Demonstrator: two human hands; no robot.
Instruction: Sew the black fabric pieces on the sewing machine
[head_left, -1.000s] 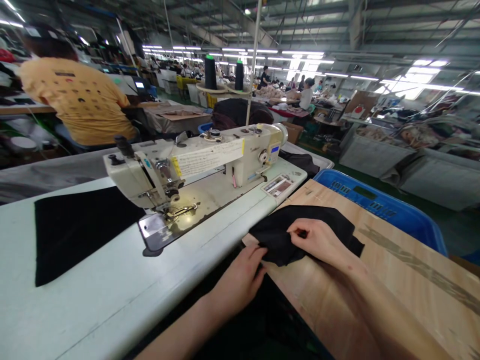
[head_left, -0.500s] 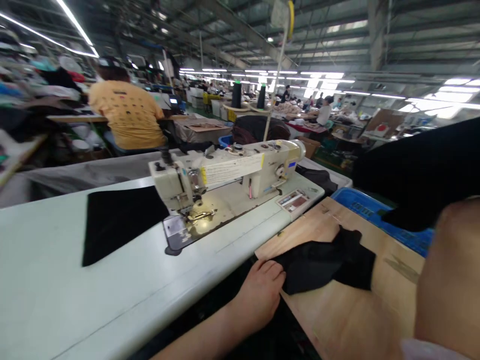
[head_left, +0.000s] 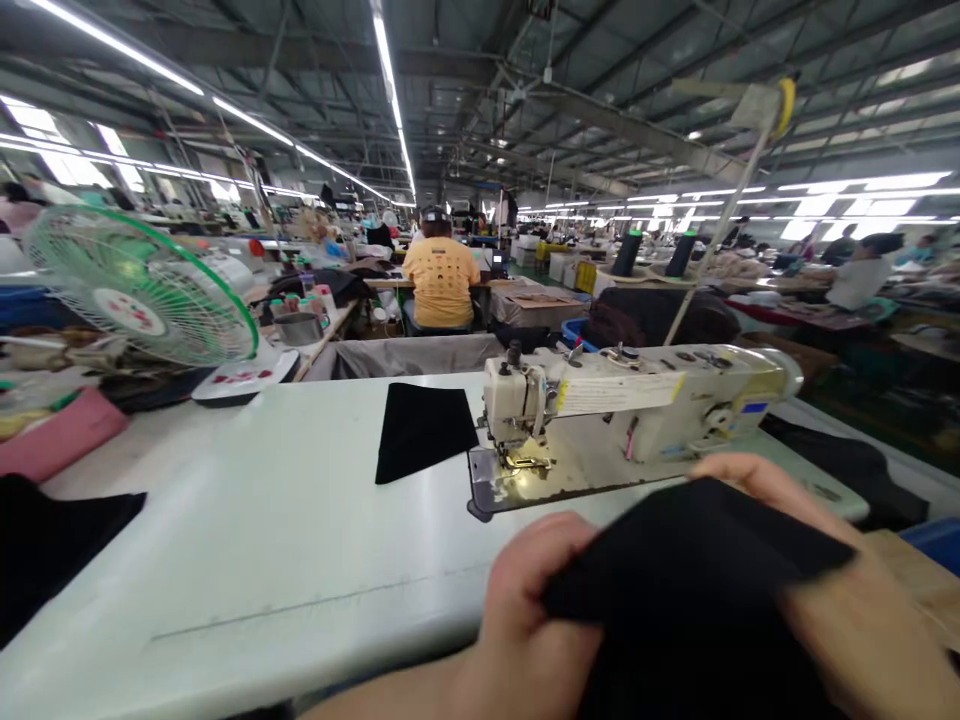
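A black cloth piece (head_left: pixel 690 580) is held up between my two hands, in front of the sewing machine (head_left: pixel 622 400). My left hand (head_left: pixel 532 610) grips its left edge between thumb and fingers. On the cloth's right side, my right hand (head_left: pixel 847 590) is closed round it, partly behind the fabric and blurred. Another black piece (head_left: pixel 424 430) lies flat on the pale table (head_left: pixel 300 530), just left of the machine's needle area. More black fabric (head_left: pixel 52 550) lies at the table's far left.
A green fan (head_left: pixel 142 295) stands at the left beside pink cloth (head_left: pixel 67 435). A person in a yellow shirt (head_left: pixel 441 280) sits beyond the table. Thread cones (head_left: pixel 626 253) stand behind the machine. The wooden board (head_left: pixel 915 580) and a blue basket (head_left: pixel 937 540) are at the right.
The view has swung left. My left hand has left the wooden board's edge and is now raised with black cloth in it. My right hand has come in to hold the cloth too.
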